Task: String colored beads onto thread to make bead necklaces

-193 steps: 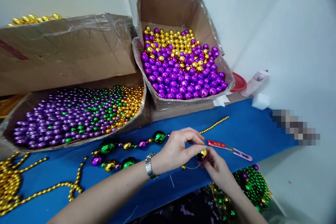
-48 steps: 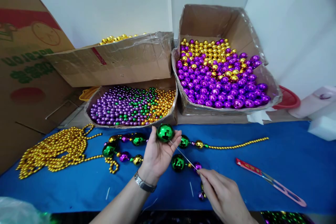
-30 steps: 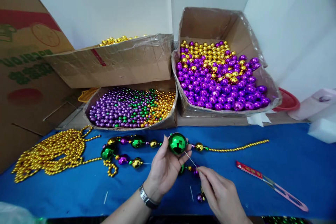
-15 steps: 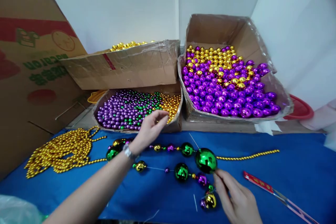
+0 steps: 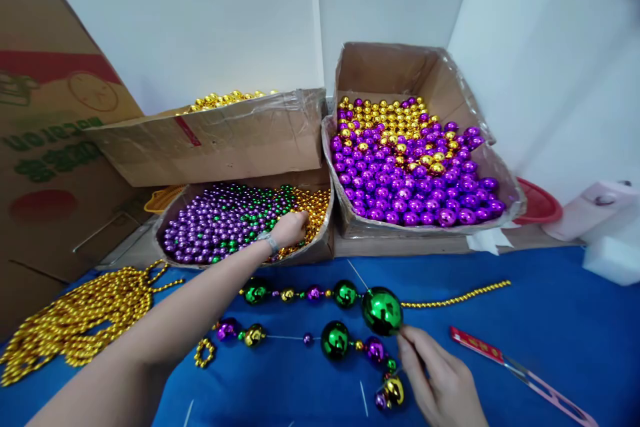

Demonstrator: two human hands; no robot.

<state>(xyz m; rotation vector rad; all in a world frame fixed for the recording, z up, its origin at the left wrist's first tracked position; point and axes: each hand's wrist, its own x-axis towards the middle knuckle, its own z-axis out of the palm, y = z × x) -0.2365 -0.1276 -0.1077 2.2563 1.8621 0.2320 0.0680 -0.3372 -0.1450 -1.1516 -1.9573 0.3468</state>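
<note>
Large green bead (image 5: 382, 311) is being clamped at its lower right edge by the right hand (image 5: 440, 379), over the desk (image 5: 425, 241); open blue cloth (image 5: 483, 390) is lying between grip and pink-looped tool (image 5: 515, 368). Left hand (image 5: 291, 230) is being held inside the low carton (image 5: 319, 248) among gold beads (image 5: 319, 210); its grip cannot be told, fingertips being hidden. Bead strand (image 5: 335, 340) is being partly covered by left forearm (image 5: 180, 320).
</note>
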